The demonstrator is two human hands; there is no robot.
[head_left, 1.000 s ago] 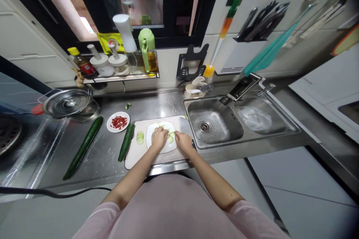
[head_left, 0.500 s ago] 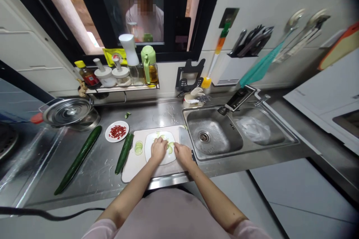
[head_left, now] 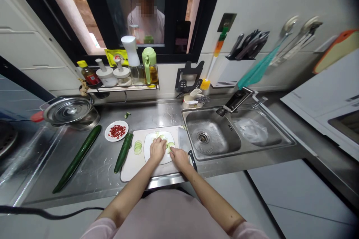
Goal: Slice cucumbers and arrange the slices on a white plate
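Plate: the white square plate with rounded corners (head_left: 148,152) lies on the pale, rounded cutting board (head_left: 131,168), and both hands are over it.
Slices on the plate: thin, pale-green round cucumber slices (head_left: 171,145) lie at its right side and toward its far edge.
Left hand: the bare left hand (head_left: 157,150) is over the plate's middle, fingers curled down; whether they pinch a slice, I cannot tell.
Right hand: the bare right hand (head_left: 180,158) is at the plate's right edge, thumb and fingers drawn together just beside the right-side slices; a grasp cannot be confirmed.
Key relation: those slices lie just beyond the right fingertips and to the right of the left ones, so the right hand is nearer.
Loose slices: a short overlapping row of pale-green rounds (head_left: 137,147) is just left of the plate, its long axis running away from the body, nearer the left hand.
Cut cucumber: the dark-green cucumber length (head_left: 123,153) lies farther left of the plate, slanted, far end toward the right.
Knife: the broad-bladed, black-handled knife (head_left: 183,139) is right of the plate, its handle partly behind the right hand.
Hidden: the left fingertips' undersides and the slices beneath them.
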